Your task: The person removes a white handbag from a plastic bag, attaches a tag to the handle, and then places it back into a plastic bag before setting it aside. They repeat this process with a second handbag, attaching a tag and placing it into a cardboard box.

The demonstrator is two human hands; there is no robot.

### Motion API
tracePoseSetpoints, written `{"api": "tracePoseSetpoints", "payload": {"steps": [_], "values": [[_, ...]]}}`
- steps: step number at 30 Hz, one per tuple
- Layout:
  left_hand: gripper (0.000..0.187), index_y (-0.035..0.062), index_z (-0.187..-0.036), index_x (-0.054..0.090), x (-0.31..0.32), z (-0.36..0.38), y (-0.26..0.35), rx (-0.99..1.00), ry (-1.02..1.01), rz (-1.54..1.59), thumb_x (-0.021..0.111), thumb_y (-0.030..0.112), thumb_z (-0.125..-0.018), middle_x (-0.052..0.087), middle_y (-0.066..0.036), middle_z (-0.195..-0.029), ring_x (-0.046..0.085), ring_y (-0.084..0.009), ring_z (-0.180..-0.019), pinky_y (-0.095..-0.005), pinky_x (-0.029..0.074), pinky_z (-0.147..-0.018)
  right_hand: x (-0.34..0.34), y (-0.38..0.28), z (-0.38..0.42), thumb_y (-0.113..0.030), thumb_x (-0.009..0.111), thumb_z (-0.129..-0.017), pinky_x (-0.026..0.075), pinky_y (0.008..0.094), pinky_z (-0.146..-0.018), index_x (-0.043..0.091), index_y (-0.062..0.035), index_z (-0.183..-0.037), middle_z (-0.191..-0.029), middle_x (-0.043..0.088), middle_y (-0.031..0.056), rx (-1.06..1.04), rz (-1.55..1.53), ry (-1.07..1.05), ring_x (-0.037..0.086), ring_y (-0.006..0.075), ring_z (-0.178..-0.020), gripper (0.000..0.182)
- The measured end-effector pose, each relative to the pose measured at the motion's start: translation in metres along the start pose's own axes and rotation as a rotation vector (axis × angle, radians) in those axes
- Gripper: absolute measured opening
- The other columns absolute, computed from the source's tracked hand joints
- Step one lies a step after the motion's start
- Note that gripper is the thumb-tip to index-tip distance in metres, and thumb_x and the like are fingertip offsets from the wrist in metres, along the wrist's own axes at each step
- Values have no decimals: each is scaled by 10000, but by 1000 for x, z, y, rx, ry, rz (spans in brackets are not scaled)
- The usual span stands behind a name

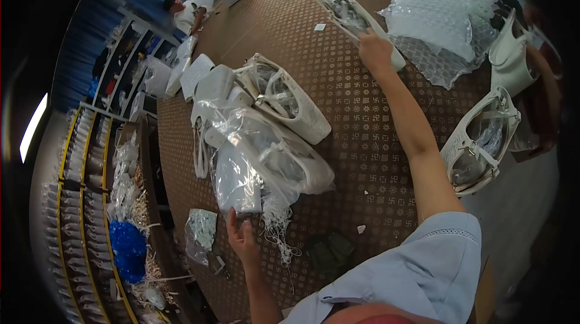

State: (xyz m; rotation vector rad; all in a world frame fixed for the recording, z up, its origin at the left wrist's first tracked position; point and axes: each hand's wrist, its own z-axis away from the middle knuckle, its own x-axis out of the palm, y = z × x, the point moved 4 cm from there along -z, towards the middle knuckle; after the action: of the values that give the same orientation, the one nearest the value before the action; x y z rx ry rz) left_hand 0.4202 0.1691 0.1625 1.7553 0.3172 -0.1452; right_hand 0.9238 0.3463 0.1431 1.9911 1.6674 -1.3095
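Note:
My right hand reaches far across the table, its fingers closed on the near rim of a white handbag. The bag lies with its opening showing and clear plastic inside. My left hand is nearer to me, fingers apart and pointing up, with the fingertips right at the lower edge of a clear plastic bag around something white. A bunch of white strings hangs beside it. Just beyond lie a plastic-covered white handbag and another white handbag with plastic stuffing.
Bubble wrap lies at the back right. A white handbag is at the right, near another person's arm. One person sits at the far left. A small plastic packet and dark green pieces lie near me.

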Motion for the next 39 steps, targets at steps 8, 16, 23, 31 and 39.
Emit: {"api": "tracePoseSetpoints", "payload": {"steps": [8,16,23,31,39], "values": [[300,-21,-1166,542,-53,42,4,-58,88,89,505,56,-879,504,-108,-1269,463,-186,-1167,-296,350,-982,-130,0,26,-197,584,-797,463,380,-760,652,-144,-935,-940,634,62,47,-242,288,613,281,-868,163],[228,10,-1093,596,-144,86,0,4,-16,184,523,43,-880,489,-47,-1276,487,-79,-1066,-212,402,-864,-326,-98,123,-126,603,-863,450,286,-798,583,18,-988,-944,618,81,-564,-834,163,577,167,-847,192],[227,21,-1097,596,-261,118,-43,47,-64,303,537,71,-884,494,-47,-1273,490,-82,-1072,-229,421,-858,-287,-68,341,-74,604,-851,452,282,-739,535,-5,-914,-860,576,70,-686,-980,242,551,158,-776,117],[568,101,-1349,376,-331,133,-88,-233,94,721,366,497,-942,431,-71,-1341,398,-216,-1231,-388,366,-970,-274,-249,382,-5,606,-835,453,277,-659,471,-37,-815,-748,519,56,-802,-1039,272,515,147,-681,141],[627,124,-1371,331,-423,175,-184,-348,394,626,264,565,-931,463,-65,-1297,441,-207,-1176,-394,371,-946,-244,-448,460,73,579,-779,295,240,-438,439,-47,-797,-557,448,25,-765,-1451,-60,372,98,-467,186]]}}
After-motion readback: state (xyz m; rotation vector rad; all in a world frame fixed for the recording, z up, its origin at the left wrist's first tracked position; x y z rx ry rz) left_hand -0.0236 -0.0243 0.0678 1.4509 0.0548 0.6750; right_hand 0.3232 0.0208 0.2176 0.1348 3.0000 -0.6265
